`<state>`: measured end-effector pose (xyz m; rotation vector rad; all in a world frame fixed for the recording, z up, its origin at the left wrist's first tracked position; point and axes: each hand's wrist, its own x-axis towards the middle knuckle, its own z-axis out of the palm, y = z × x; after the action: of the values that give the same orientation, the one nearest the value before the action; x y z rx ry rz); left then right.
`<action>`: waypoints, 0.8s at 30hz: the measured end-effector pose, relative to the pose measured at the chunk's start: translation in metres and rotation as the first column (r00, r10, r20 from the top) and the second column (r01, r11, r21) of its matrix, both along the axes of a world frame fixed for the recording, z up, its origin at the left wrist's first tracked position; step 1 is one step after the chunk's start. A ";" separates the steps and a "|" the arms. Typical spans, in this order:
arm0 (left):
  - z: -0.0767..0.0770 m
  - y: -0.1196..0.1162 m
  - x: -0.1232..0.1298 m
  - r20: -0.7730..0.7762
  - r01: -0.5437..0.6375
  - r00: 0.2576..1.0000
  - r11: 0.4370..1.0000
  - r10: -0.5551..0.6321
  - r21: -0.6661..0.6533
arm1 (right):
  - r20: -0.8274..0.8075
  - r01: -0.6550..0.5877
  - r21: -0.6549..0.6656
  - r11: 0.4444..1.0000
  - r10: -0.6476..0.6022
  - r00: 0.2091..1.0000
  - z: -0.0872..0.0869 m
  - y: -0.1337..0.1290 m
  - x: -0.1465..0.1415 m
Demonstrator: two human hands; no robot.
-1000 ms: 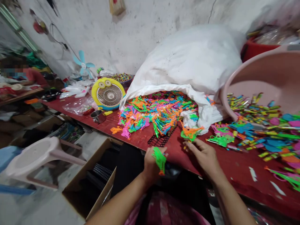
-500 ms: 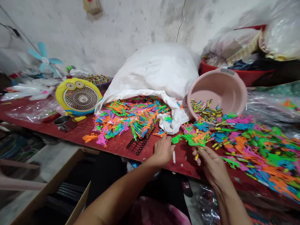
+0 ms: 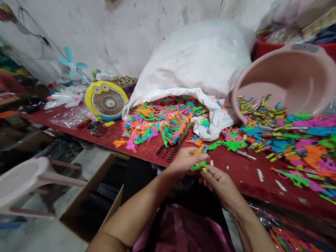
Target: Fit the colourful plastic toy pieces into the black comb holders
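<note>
The left hand (image 3: pixel 186 161), fingers curled, grips a neon green-and-orange plastic piece (image 3: pixel 197 163) just above the red table (image 3: pixel 236 171), the right hand (image 3: pixel 219 184) pinching its yellow tip (image 3: pixel 204 170) between fingertips (plenty remains loose: a tangled heap of like pieces (image 3: pixel 162 120) lies at the mouth of a white sack (image 3: pixel 194 59) beyond).

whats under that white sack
Bright plastic pieces spill out from the mouth of the white sack, over the red table. What lies further in is covered by the sack and cannot be seen.
</note>
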<state>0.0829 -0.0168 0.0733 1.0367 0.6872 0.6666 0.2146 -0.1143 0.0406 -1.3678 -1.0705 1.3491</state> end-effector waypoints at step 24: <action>-0.035 -0.017 -0.024 -0.070 -0.102 0.991 0.977 0.117 0.187 | 0.422 -0.071 0.138 0.988 0.006 0.907 -0.018 -0.007 -0.015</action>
<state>0.0589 -0.0333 0.0382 1.2069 0.7676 0.7984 0.1995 -0.1210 0.0227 -1.5693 -1.4612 0.9942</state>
